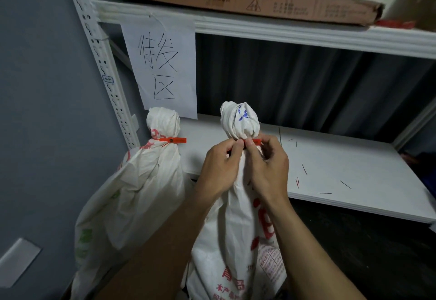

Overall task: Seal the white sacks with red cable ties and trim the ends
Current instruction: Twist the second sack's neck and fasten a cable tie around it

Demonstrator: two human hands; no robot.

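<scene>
2 white sacks stand side by side before the lower shelf (pixel 342 158), near the grey wall (pixel 35 111); both are crumpled woven bags with red print, the left sack (pixel 141 193) with green print too, the right sack (pixel 236 240) with blue marks on its bunched top; each neck carries 1 red tie; the left tie (pixel 173 139) sits closed, head pointing right; the right tie (pixel 256 141) is pinched in both grips, left hand (pixel 219 170) and right hand (pixel 269 170) close together at the neck; 1 paper sign (pixel 162 64) reads 待发区; thin offcuts (pixel 304 169) lie on the shelf, too fine to count.
</scene>
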